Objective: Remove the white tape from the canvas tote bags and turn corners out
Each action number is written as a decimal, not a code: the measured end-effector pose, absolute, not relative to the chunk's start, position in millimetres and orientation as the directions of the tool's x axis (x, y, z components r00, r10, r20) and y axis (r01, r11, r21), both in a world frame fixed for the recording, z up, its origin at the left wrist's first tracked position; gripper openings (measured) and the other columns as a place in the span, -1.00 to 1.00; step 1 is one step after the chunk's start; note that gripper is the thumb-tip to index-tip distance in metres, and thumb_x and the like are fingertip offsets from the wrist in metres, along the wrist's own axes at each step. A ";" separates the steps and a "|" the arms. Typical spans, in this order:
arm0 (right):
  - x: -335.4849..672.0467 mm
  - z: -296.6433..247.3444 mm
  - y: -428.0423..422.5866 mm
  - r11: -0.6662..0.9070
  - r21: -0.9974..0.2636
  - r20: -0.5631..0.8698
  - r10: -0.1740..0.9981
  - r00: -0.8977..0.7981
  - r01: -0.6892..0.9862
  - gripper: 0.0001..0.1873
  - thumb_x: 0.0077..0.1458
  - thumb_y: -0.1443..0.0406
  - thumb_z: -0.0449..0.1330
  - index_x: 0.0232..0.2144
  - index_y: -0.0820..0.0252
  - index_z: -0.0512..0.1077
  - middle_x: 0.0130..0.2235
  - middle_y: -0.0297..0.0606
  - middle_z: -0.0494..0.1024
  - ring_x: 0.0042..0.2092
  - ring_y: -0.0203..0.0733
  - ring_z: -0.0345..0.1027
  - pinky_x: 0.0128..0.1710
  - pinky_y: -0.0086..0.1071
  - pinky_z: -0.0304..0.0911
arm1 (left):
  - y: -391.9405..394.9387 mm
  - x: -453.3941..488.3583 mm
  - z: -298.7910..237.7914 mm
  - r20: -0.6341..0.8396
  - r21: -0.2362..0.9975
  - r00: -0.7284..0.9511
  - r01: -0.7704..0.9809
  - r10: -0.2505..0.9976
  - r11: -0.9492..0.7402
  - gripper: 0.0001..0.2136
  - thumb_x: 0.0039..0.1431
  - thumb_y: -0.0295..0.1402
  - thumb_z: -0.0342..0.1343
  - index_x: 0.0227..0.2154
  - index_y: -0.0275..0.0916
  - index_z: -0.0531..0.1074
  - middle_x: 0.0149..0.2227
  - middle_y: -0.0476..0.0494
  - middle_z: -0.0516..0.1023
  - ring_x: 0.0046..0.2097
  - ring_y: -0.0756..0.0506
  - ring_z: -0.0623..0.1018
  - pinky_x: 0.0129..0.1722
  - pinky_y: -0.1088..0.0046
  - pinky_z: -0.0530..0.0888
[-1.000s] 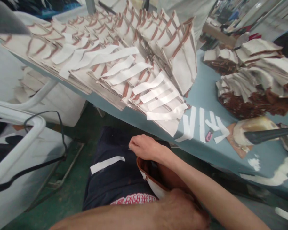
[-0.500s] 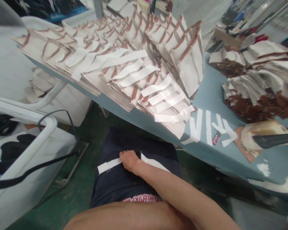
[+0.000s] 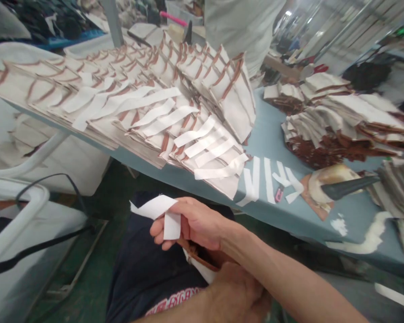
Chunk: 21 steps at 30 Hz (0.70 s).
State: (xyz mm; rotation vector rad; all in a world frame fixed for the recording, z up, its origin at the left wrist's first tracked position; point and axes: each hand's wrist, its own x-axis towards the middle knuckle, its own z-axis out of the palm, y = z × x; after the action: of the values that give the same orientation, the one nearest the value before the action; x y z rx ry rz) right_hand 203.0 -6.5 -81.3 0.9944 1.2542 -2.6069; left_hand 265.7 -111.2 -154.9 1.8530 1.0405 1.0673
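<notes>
My right hand (image 3: 191, 224) is lifted above my lap, fingers closed on a bent white strip (image 3: 158, 208) whose ends stick out to the left and hang down. My left hand (image 3: 242, 291) is low at the bottom edge, curled on a cream piece with a brown edge (image 3: 197, 255) that rests on my dark-clothed lap; most of that piece is hidden by both hands. More white strips (image 3: 218, 154) lie across rows of cream, brown-trimmed pieces (image 3: 148, 85) on the blue table (image 3: 272, 134).
Several loose strips (image 3: 256, 179) and a small pink item (image 3: 278, 194) sit at the table's near edge. A dark-handled tool (image 3: 346, 187) rests on a smeared pad. Heaps of brown and cream pieces (image 3: 336, 130) fill the right. A white cart with a black cable (image 3: 37, 220) stands left.
My right hand has picked the white strip up off my lap and raised it. The brown-edged piece and my left hand show again. The view has swung slightly right.
</notes>
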 end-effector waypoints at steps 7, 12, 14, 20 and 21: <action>290.3 -58.4 -28.3 -0.541 -0.798 -0.398 0.804 -0.442 -0.266 -0.64 0.14 0.04 0.33 -0.38 0.26 0.56 -0.41 -0.21 0.66 -0.40 -0.23 0.48 -0.28 -0.39 0.45 | -108.9 192.5 -144.7 -0.002 0.948 -0.163 0.312 0.987 0.054 -0.74 0.46 -0.27 0.00 -0.10 -0.24 0.58 -0.43 -0.10 0.67 -0.46 -0.14 0.61 -0.46 0.42 0.51; 300.6 -66.7 -41.9 -0.376 -0.866 -0.348 0.927 -0.143 -0.330 -0.67 0.20 0.05 0.26 -0.31 0.21 0.55 -0.37 -0.22 0.72 -0.33 -0.18 0.55 -0.22 -0.35 0.46 | -108.9 188.0 -123.6 -0.219 0.968 -0.190 0.082 0.957 0.237 -0.72 0.26 -0.09 0.20 -0.24 -0.20 0.63 -0.49 0.02 0.61 -0.46 -0.07 0.54 -0.45 0.51 0.43; 299.6 -65.6 -43.8 -0.347 -0.875 -0.336 0.937 -0.092 -0.338 -0.67 0.23 0.04 0.23 -0.30 0.19 0.55 -0.35 -0.21 0.74 -0.30 -0.16 0.58 -0.19 -0.34 0.48 | -108.9 193.7 -111.0 -0.321 0.946 -0.207 -0.022 0.924 0.324 -0.70 0.18 -0.08 0.28 -0.22 -0.21 0.64 -0.48 0.02 0.61 -0.45 -0.06 0.52 -0.44 0.52 0.42; 298.2 -73.0 -48.3 -0.456 -0.811 -0.466 0.882 -0.066 -0.367 -0.65 0.13 0.03 0.25 -0.29 0.19 0.57 -0.32 -0.17 0.76 -0.19 -0.01 0.67 -0.09 -0.23 0.53 | -102.9 204.9 -89.0 -0.433 0.895 -0.217 -0.219 0.875 0.388 -0.69 0.00 -0.12 0.39 -0.27 -0.22 0.63 -0.51 0.04 0.57 -0.47 -0.04 0.50 -0.46 0.53 0.43; 298.5 -76.3 -50.0 -0.475 -0.797 -0.494 0.868 -0.051 -0.373 -0.63 0.09 0.01 0.28 -0.28 0.20 0.58 -0.29 -0.15 0.77 -0.16 0.02 0.68 -0.05 -0.20 0.53 | -102.1 205.9 -87.9 -0.430 0.897 -0.227 -0.215 0.874 0.386 -0.70 -0.02 -0.13 0.41 -0.30 -0.22 0.63 -0.55 0.07 0.53 -0.49 -0.03 0.48 -0.49 0.54 0.41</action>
State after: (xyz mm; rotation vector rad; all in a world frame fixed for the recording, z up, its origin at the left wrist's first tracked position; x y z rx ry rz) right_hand 298.5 -50.0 -76.3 2.3756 1.0918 -3.1357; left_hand 205.9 -102.1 -87.9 0.6314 1.4491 1.1428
